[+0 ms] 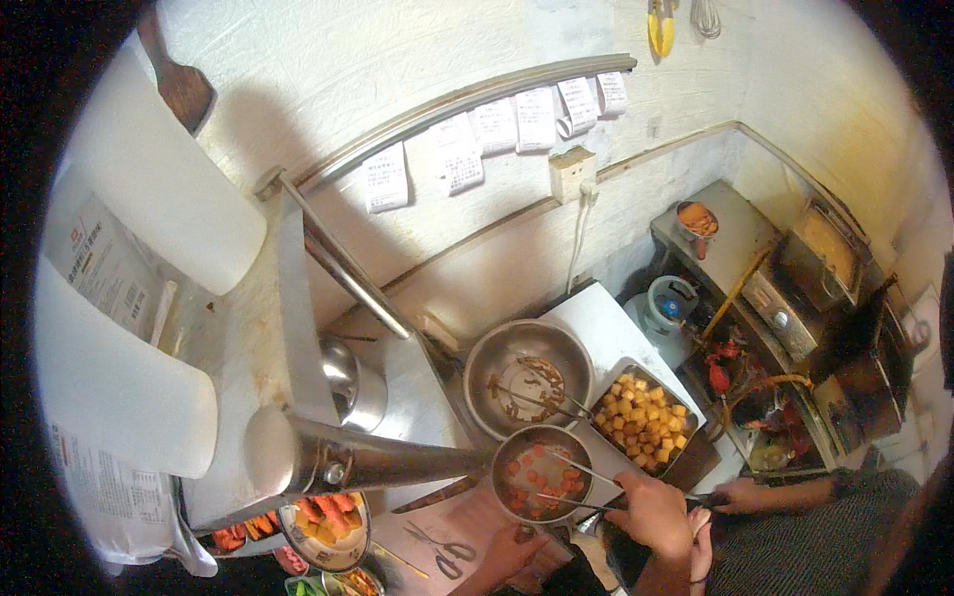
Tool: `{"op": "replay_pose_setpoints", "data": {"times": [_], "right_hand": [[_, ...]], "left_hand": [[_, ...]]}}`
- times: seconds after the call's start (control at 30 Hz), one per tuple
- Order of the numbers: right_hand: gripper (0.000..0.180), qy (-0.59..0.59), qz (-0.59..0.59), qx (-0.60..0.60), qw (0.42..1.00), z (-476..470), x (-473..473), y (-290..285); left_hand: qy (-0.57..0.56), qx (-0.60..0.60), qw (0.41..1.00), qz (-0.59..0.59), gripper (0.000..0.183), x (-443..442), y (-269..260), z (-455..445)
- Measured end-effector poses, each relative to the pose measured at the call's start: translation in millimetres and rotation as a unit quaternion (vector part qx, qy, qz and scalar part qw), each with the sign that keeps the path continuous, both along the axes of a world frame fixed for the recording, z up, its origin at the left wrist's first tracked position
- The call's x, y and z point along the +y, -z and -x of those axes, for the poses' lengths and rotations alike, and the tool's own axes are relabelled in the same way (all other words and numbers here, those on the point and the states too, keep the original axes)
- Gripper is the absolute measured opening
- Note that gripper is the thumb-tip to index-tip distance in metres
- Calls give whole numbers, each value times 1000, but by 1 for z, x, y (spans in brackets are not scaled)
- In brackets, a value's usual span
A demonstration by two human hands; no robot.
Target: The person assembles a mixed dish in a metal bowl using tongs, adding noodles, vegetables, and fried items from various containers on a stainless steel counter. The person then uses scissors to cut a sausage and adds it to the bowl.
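Observation:
My right hand [656, 514] grips a pair of metal tongs [577, 468]. Their two arms reach, spread apart, into a small saucepan [495, 488] of orange-red slices, perhaps carrot or sausage, in liquid. Curled just below the rim, my left hand [514, 555] is closed around a dark piece that looks like the saucepan's handle. Behind stands a wider metal pan [481, 357] with brown bits on its bottom and a thin metal utensil [529, 401] lying across it. A rectangular pan holds golden cubes [641, 421], probably fried tofu. Black-handled scissors [451, 559] lie beside my left forearm.
A co-worker's hand [738, 495] at right holds a dark handle; another hand [700, 533] shows beside my right wrist. A metal post [387, 458] and shelf [231, 417] crowd the left. A food bowl [332, 529], gas cylinder [667, 305] and fryer [820, 257] surround the station.

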State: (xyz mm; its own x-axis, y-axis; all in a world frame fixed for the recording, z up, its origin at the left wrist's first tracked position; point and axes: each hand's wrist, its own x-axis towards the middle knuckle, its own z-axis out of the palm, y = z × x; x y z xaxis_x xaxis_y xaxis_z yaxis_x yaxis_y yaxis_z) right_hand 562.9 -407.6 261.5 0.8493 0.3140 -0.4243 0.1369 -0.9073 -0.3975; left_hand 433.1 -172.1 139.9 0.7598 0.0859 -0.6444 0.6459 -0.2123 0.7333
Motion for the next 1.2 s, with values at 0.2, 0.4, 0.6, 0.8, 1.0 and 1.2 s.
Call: {"op": "replay_pose_setpoints", "data": {"times": [0.2,0.4,0.6,0.8,1.0,1.2], "right_hand": [[51,-19,-34,-42,998,1,-5,7],[53,-44,-60,-140,987,7,-13,19],[52,-17,-19,-9,1000,11,-14,7],[51,-16,-12,-13,1000,11,-12,-1],[47,-23,-17,-18,999,11,-12,-1],[47,-39,-4,-8,999,13,-9,2]], "left_hand": [[12,-19,1000,-21,42,-2,-4,0],[61,6,998,-22,48,0,3,2],[50,-45,998,-18,44,-2,10,7],[65,-11,997,-47,43,-2,-3,7],[89,2,994,-56,48,-3,-9,8],[64,-9,998,-21,48,1,-3,21]]}}
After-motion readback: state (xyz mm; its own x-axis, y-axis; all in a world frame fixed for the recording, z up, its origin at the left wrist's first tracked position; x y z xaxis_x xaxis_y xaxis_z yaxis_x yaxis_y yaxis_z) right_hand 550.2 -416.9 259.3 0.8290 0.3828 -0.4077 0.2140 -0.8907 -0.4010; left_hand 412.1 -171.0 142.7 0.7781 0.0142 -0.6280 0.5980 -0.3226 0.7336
